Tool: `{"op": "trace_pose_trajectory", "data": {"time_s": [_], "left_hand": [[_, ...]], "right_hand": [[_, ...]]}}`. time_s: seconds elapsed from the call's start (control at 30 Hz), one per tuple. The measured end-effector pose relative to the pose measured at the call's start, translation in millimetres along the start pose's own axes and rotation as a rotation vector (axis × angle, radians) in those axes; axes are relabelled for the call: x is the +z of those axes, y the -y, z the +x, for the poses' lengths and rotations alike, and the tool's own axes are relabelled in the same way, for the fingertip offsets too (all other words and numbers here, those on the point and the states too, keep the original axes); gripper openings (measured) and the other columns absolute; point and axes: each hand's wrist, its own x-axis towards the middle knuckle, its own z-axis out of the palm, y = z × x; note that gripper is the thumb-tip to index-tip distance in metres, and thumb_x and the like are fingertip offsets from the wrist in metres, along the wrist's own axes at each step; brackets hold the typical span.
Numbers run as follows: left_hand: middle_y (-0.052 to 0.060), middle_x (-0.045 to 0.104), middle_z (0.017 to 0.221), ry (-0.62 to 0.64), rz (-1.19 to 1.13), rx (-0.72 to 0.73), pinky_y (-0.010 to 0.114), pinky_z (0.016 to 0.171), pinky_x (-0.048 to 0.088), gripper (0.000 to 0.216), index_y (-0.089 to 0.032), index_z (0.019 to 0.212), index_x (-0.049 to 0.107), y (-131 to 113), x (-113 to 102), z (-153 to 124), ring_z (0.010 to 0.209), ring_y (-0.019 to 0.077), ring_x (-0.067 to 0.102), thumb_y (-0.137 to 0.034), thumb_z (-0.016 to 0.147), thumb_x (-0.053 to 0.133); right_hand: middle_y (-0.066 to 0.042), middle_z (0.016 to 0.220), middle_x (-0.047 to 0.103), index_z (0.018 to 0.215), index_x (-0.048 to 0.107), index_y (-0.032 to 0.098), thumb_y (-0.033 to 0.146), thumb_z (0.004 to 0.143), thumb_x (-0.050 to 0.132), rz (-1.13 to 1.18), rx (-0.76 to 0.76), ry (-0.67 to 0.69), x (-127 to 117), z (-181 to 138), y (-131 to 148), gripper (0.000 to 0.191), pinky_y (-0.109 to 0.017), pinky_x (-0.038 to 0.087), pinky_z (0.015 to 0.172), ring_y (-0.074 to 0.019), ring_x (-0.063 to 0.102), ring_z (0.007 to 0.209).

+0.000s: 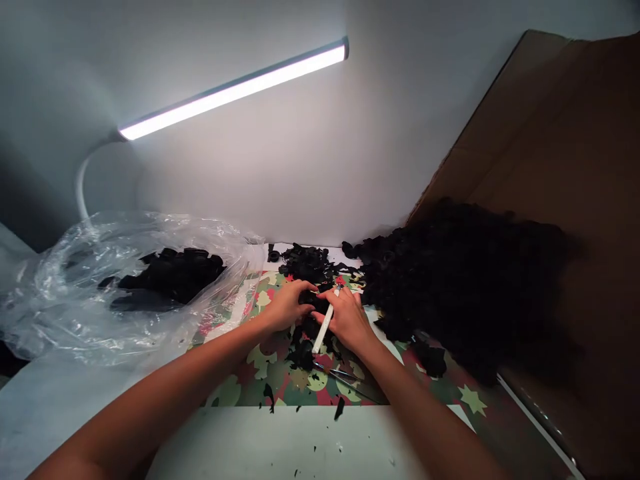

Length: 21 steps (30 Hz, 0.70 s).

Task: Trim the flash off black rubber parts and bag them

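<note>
My left hand is curled, with thumb and fingers at a small black piece between my two hands. My right hand is closed on a slim white-handled tool, whose handle slants down towards me. The fingertips of both hands nearly meet at the black piece, so its shape is mostly hidden. Black scraps lie below my hands on a patterned sheet. A thin metal tool, perhaps tweezers, rests on the sheet beside my right forearm.
A large black heap fills the right side against a cardboard box. At left, a clear plastic bag holds black pieces. More black scraps lie behind my hands. A lit lamp hangs above.
</note>
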Motion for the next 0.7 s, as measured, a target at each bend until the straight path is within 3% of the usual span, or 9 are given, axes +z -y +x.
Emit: {"op": "trace_pose_trajectory", "data": {"time_s": [0.13, 0.27, 0.33, 0.47, 0.53, 0.63, 0.7], "left_hand": [[0.007, 0.071, 0.098, -0.024, -0.165, -0.032, 0.035, 0.074, 0.057, 0.039, -0.018, 0.113, 0.072, -5, 0, -9, 0.083, 0.0218, 0.069, -0.024, 0.075, 0.081], [0.006, 0.069, 0.097, -0.052, -0.295, -0.103, 0.03, 0.069, 0.056, 0.048, -0.016, 0.107, 0.073, -8, 2, -29, 0.079, 0.0184, 0.067, -0.028, 0.064, 0.091], [0.004, 0.068, 0.091, -0.077, -0.391, -0.168, 0.028, 0.066, 0.054, 0.046, -0.016, 0.102, 0.072, -11, 3, -36, 0.075, 0.017, 0.065, -0.03, 0.062, 0.092], [0.007, 0.073, 0.1, -0.116, -0.432, -0.145, 0.032, 0.076, 0.055, 0.035, -0.018, 0.103, 0.073, -21, -2, -41, 0.087, 0.0207, 0.068, -0.031, 0.072, 0.085], [0.008, 0.074, 0.11, -0.138, -0.397, -0.114, 0.034, 0.084, 0.054, 0.031, -0.019, 0.103, 0.074, -25, -5, -41, 0.099, 0.0238, 0.068, -0.028, 0.074, 0.083], [0.008, 0.074, 0.11, -0.152, -0.403, -0.121, 0.037, 0.089, 0.053, 0.032, -0.019, 0.103, 0.073, -24, -9, -41, 0.102, 0.0249, 0.068, -0.023, 0.073, 0.082], [0.008, 0.073, 0.107, -0.156, -0.409, -0.108, 0.038, 0.09, 0.052, 0.033, -0.018, 0.103, 0.072, -21, -9, -41, 0.1, 0.0242, 0.068, -0.022, 0.071, 0.083]], "right_hand": [[-0.009, 0.101, 0.075, 0.105, 0.071, 0.023, 0.049, 0.098, 0.059, 0.124, 0.005, -0.069, -3, 0, -1, 0.03, -0.044, 0.043, 0.088, -0.0302, 0.062, 0.1], [-0.004, 0.09, 0.073, 0.13, 0.059, 0.022, 0.043, 0.11, 0.024, 0.322, 0.03, -0.143, -17, -3, 2, 0.046, -0.034, 0.049, 0.078, -0.0204, 0.066, 0.083], [-0.003, 0.082, 0.07, 0.126, 0.063, 0.022, 0.041, 0.11, 0.018, 0.453, 0.031, -0.16, -25, -6, 6, 0.052, -0.031, 0.048, 0.072, -0.0188, 0.064, 0.076], [-0.003, 0.095, 0.073, 0.107, 0.072, 0.024, 0.037, 0.104, 0.045, 0.546, -0.011, -0.121, -35, -14, 19, 0.031, -0.031, 0.049, 0.077, -0.0198, 0.066, 0.084], [-0.001, 0.089, 0.073, 0.105, 0.069, 0.024, 0.035, 0.098, 0.057, 0.552, 0.034, -0.123, -34, -17, 25, 0.018, -0.031, 0.049, 0.073, -0.0188, 0.066, 0.076], [0.0, 0.083, 0.073, 0.086, 0.065, 0.023, 0.03, 0.093, 0.063, 0.552, -0.001, -0.133, -31, -19, 29, 0.01, -0.03, 0.049, 0.074, -0.0186, 0.067, 0.075], [-0.003, 0.096, 0.075, 0.079, 0.061, 0.023, 0.026, 0.092, 0.063, 0.542, -0.09, -0.138, -30, -19, 29, 0.013, -0.033, 0.05, 0.082, -0.0212, 0.069, 0.088]]}}
